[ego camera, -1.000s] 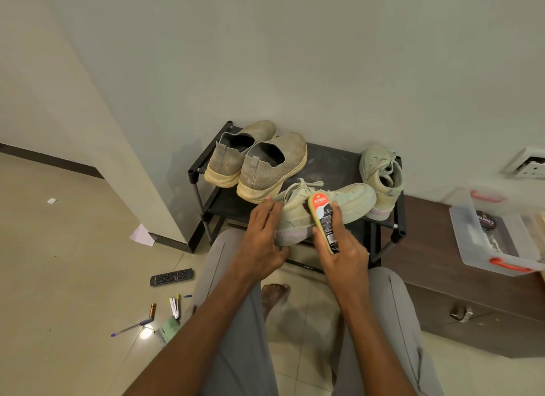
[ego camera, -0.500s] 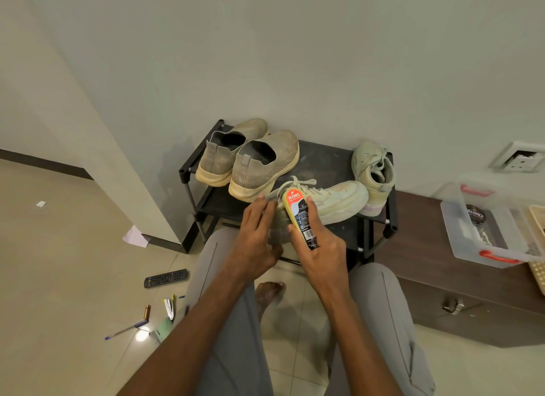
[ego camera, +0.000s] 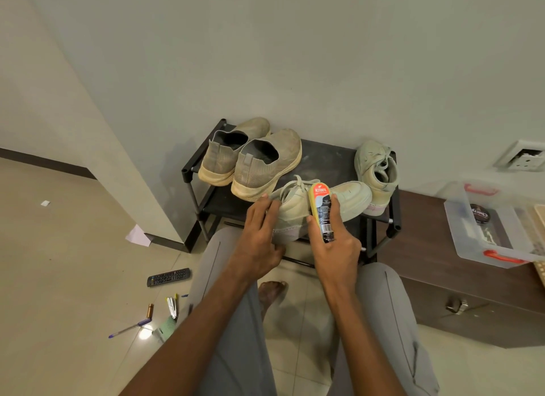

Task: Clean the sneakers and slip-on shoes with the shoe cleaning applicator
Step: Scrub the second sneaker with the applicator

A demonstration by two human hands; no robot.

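While the black shoe rack (ego camera: 324,156) backs straight onto the pale wall, its front rail lies under both hands, and open tiled floor spreads to the left of the left hand (ego camera: 259,233), scattered with a remote control (ego camera: 168,276), a pen (ego camera: 129,327) and a battery (ego camera: 150,310). To the right of the right hand (ego camera: 336,248) a dark wooden cabinet (ego camera: 460,283) stands close beside the rack and carries a clear plastic box with red handles (ego camera: 486,227), so room on that side is tight. The pale green sneaker (ego camera: 348,198) lies on its side along the rack's front edge, toe pointing right; the left hand's straight fingers (ego camera: 269,209) rest on its heel end, with the thumb below near the grey-white sole. The right hand grips the shoe cleaning applicator (ego camera: 321,209), a slim upright bottle with a yellow body, red top label and black lower label, its thumb on the left edge and its fingers curled round the right; the bottle lies against the sneaker's side just right of the left fingertips. Beyond the fingers, the second sneaker (ego camera: 374,174) stands at the rack's right end, laces loose. Past the left fingertips, two knitted beige slip-on shoes (ego camera: 259,165) with thick cream soles sit side by side, heels toward the person.
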